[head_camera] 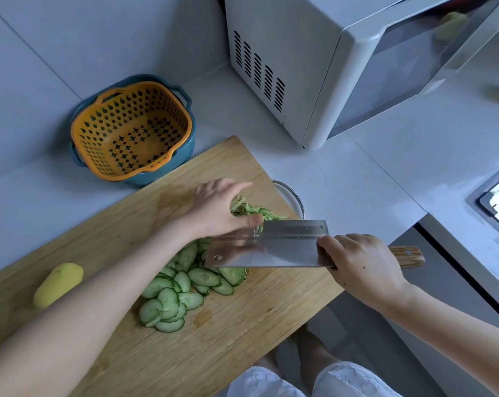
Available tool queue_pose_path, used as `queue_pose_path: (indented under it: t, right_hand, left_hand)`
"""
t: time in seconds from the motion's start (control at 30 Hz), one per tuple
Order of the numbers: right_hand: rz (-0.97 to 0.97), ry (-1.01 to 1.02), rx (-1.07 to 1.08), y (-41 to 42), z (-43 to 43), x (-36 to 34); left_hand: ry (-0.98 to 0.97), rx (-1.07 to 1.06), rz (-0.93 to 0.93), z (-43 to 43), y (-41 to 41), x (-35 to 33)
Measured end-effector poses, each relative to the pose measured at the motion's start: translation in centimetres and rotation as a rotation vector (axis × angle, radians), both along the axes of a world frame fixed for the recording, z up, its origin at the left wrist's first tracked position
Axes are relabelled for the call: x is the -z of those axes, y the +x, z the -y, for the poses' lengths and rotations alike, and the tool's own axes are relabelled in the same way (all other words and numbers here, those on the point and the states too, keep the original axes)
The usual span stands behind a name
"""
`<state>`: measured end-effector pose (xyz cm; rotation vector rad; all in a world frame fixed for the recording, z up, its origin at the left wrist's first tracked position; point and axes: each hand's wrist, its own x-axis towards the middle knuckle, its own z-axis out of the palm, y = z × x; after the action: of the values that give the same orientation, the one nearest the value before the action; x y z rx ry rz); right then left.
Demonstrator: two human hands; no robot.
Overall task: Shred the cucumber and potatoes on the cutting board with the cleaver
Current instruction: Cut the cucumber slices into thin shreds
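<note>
Nearest the lens, the left forearm crossed the cutting board (242, 325) to the left hand (219, 213), whose fingers (255, 224) bent down over a small heap of cucumber shreds (251, 210) at the board's far edge, their tips meeting the upper edge of the cleaver (282, 245); motion blur prevented telling whether they pinched the shreds or merely pressed on them. The right hand (362, 265) was wrapped round the cleaver's wooden handle, holding the blade on its side, flat face up, above the near end of the fanned cucumber slices (179, 287). These slices lay overlapping on the middle of the board, below and just beside the left-hand fingers. A peeled potato (59, 285) rested well apart at the board's left end. A glass bowl (291, 196) stood against the board's far edge beside the shreds, its contents hidden. An orange colander (130, 130) sat nested in a blue basin (156, 179) on the tabletop (357, 181), near a microwave (342, 61).
</note>
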<state>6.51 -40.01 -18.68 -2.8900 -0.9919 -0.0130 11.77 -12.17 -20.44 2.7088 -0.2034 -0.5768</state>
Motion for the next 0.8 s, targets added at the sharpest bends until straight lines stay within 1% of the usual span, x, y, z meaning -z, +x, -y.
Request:
queue_pose_path:
  t: [0.07, 0.1, 0.17, 0.27, 0.3, 0.37, 0.43, 0.47, 0.53, 0.63, 0.67, 0.7, 0.8]
  right_hand:
    - [-0.002, -0.008, -0.01, 0.2, 0.0, 0.1]
    - [-0.004, -0.014, -0.016, 0.2, 0.0, 0.2]
    - [-0.005, -0.022, -0.028, 0.2, 0.1, 0.2]
    - [-0.016, -0.001, -0.043, 0.3, 0.7, 0.1]
    - [-0.019, 0.009, -0.05, 0.4, 0.9, 0.0]
    - [-0.023, 0.031, -0.065, 0.6, 1.2, -0.3]
    - [-0.044, 0.044, -0.081, 0.8, 1.7, -0.5]
    - [-0.061, 0.047, -0.09, 1.0, 2.0, -0.6]
    - [-0.097, 0.041, -0.105, 1.3, 2.4, -0.8]
    - [-0.098, 0.034, -0.143, 2.0, 2.4, -1.3]
    - [-0.091, 0.032, -0.159, 2.3, 2.3, -1.5]
    - [-0.084, 0.033, -0.177, 2.6, 2.2, -1.6]
    - [-0.078, 0.027, -0.224, 3.6, 2.3, -1.7]
  left_hand:
    - [0.04, 0.13, -0.04, 0.6, -0.7, 0.1]
    - [0.07, 0.147, -0.022, 0.7, -0.8, 0.5]
    - [0.127, 0.093, 0.047, 0.7, -0.7, 1.3]
    - [0.177, -0.048, 0.137, 0.3, 0.1, 2.0]
    - [0.148, -0.095, 0.168, 0.3, 0.2, 2.0]
    - [-0.006, -0.2, 0.175, 0.2, 0.3, 1.8]
    - [-0.197, -0.314, 0.093, 0.1, 0.3, 0.9]
    - [-0.247, -0.346, 0.064, -0.1, 0.3, 0.5]
    - [-0.258, -0.322, 0.01, -0.3, 0.4, -0.6]
    - [-0.342, -0.217, -0.151, 1.1, 0.0, -2.3]
    - [-0.336, -0.188, -0.167, 2.0, -0.2, -2.4]
    - [-0.287, -0.155, -0.148, 2.9, -0.4, -2.4]
    - [-0.128, -0.144, -0.002, 4.1, -0.4, -1.6]
